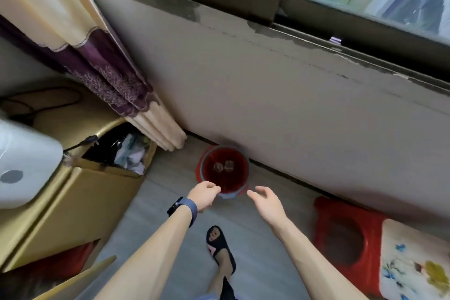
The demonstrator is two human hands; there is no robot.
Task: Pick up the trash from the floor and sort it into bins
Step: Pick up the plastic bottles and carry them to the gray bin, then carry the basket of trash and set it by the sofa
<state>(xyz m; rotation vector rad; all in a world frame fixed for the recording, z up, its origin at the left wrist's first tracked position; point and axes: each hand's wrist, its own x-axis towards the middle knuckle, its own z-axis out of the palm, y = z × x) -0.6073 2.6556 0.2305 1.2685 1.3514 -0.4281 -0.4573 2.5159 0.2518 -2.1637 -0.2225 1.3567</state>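
Centre frame, above a red bin against the wall: left hand curled, hold unclear, probably mid-drop; right hand open, empty.

The red bin is open from above, backed by the far wall. Bare floor leaves a lane on its near side, between a cardboard box left and a red stool right.

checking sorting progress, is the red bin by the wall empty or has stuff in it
Nearly empty: two small pale items lie on the bottom of the red bin; too blurred to identify.
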